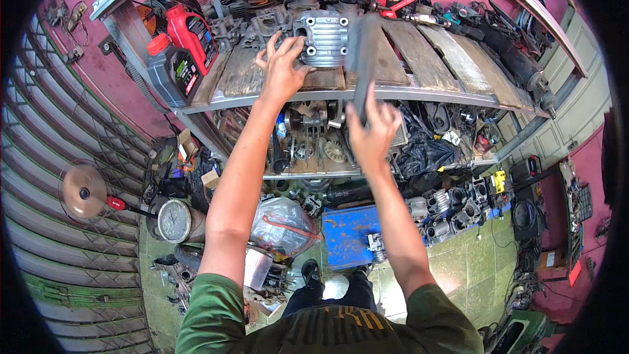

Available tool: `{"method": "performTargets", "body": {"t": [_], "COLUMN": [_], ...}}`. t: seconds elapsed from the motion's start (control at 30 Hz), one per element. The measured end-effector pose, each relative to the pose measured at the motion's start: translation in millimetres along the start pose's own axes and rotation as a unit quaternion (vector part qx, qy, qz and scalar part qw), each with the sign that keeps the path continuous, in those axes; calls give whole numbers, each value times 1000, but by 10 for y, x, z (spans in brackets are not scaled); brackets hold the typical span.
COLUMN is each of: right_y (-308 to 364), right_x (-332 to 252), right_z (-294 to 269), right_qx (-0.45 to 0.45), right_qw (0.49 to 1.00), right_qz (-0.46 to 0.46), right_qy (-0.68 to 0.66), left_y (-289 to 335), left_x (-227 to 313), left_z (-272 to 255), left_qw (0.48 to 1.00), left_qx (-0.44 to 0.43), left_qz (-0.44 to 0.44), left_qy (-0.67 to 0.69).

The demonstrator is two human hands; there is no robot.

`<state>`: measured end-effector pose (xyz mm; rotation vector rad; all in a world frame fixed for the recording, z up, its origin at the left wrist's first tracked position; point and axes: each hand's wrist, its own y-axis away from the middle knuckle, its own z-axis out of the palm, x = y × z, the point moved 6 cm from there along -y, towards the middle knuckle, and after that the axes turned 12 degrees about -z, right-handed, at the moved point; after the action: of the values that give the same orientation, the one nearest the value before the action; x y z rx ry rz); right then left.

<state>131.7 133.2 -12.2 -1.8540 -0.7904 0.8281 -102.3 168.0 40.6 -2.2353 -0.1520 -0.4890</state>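
**Both hands up at the top shelf, cylinder head steadied, dark bar in motion**

Left hand (283,69): fingers spread wide, tips pressed against the left edge of a finned silver cylinder head (322,39). Not wrapped around it; more a bracing touch than a grip.

Right hand (372,132): fingers closed around the lower end of a long dark bar (362,59), which rises past the shelf edge and lies just to the right of the cylinder head. The bar is motion-blurred, so I cannot tell what kind of tool or part it is, nor whether it touches the casting.

Cylinder head sits on the worn wooden planks of the top shelf (452,52), near the front edge, among other engine castings. Red oil bottle (191,29) and grey oil bottle (171,69) stand at the shelf's left end. Lower shelf crammed with parts; blue box (350,236) on the floor below.

Judgement: the step looks like working on or shifting the head with one hand holding it in place. Next move calls for a firm left-hand brace, since the casting lies close to the edge and could slide off
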Motion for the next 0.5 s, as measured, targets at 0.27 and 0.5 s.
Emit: {"method": "performTargets", "body": {"t": [0.27,0.5], "right_y": [577,-376], "right_x": [155,339], "right_z": [159,136], "right_qx": [-55,-55], "right_qw": [987,982], "right_qz": [102,167], "right_qy": [-107,-71], "left_y": [-53,-56], "left_x": [-7,36], "left_z": [38,51], "left_qw": [1000,1000], "left_qx": [-3,-2], "left_qz": [-16,-4], "left_qy": [-7,-14]}}
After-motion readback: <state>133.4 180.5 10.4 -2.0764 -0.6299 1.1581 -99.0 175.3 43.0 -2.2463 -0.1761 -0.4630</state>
